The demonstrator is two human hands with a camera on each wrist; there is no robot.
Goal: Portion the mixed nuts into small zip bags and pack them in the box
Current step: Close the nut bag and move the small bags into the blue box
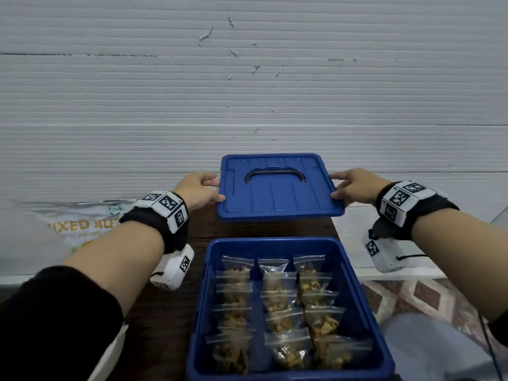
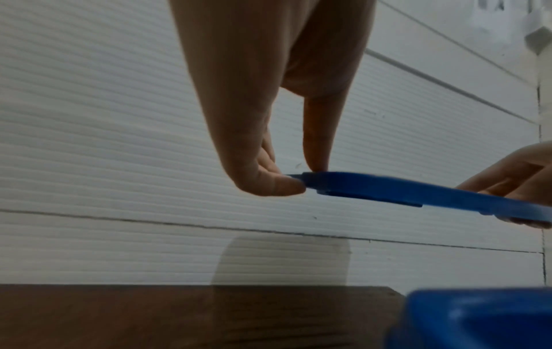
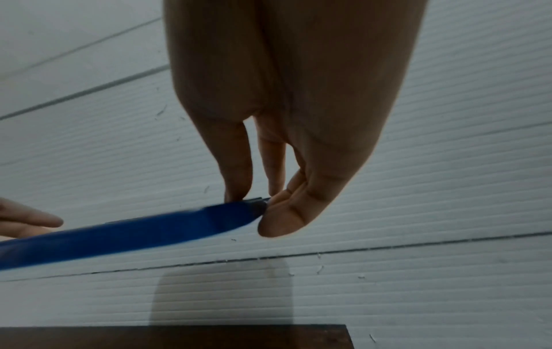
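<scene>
A blue lid (image 1: 279, 188) with a dark handle hangs in the air beyond the open blue box (image 1: 365, 312). My left hand (image 1: 202, 189) pinches the lid's left edge and my right hand (image 1: 350, 187) pinches its right edge. In the left wrist view the left hand (image 2: 298, 179) has its thumb under and a finger on top of the lid (image 2: 418, 191). In the right wrist view the right hand (image 3: 262, 207) grips the lid (image 3: 134, 229) the same way. Several small zip bags of nuts (image 1: 277, 306) lie in three rows inside the box.
A large mixed nuts bag (image 1: 82, 224) lies at the left behind my left forearm. The box stands on a dark wooden table (image 1: 165, 325). A white ribbed wall (image 1: 247, 92) rises close behind. A patterned cloth (image 1: 412, 298) shows at the right.
</scene>
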